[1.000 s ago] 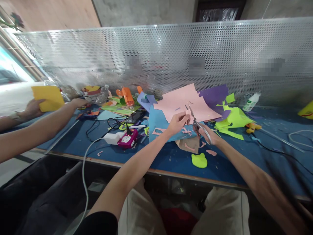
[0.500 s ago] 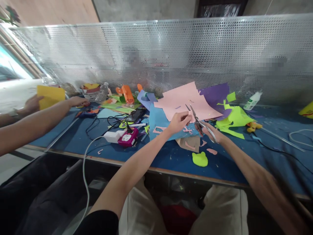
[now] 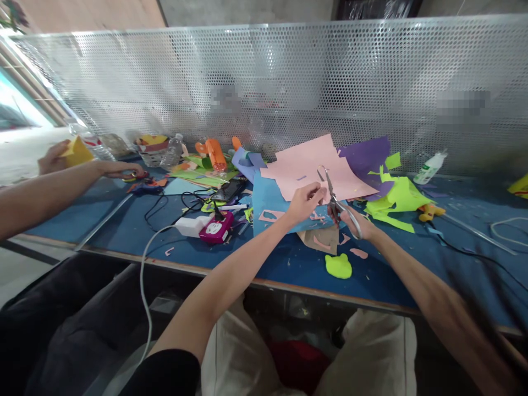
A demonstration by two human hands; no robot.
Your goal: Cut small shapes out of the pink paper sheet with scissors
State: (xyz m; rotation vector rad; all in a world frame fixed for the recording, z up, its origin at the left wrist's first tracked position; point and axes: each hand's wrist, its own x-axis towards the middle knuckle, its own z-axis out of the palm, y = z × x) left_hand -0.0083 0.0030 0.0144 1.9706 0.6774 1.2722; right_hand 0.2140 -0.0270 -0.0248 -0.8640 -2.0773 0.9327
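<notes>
My left hand [image 3: 305, 203] is closed, thumb and fingers pinching a small pink paper piece [image 3: 325, 193]. Against that piece lie the slightly parted blades of metal scissors [image 3: 329, 184], whose handle loops are in my right hand [image 3: 345, 216]. Behind both hands spreads a large pink sheet [image 3: 307, 165], resting partly on blue paper [image 3: 264, 198] with pink offcuts on it. Closer to the table edge lie a lime-green animal-head cutout [image 3: 338, 266], a pink scrap [image 3: 358, 253] and a brown paper piece [image 3: 319, 240].
At left, a co-worker's arm [image 3: 61, 190] reaches over the table, another hand with yellow paper [image 3: 77, 152]. A magenta power adapter [image 3: 216, 228] with cables stands left of me. Lime scraps [image 3: 394, 198], a glue bottle [image 3: 430, 168] and a yellow glue gun [image 3: 431, 212] lie right. A perforated metal screen [image 3: 289, 82] rises behind.
The small pink piece now shows upright between my left fingertips and the scissors, whose blades have closed somewhat. The co-worker's yellow paper has turned and shows less of its face.
</notes>
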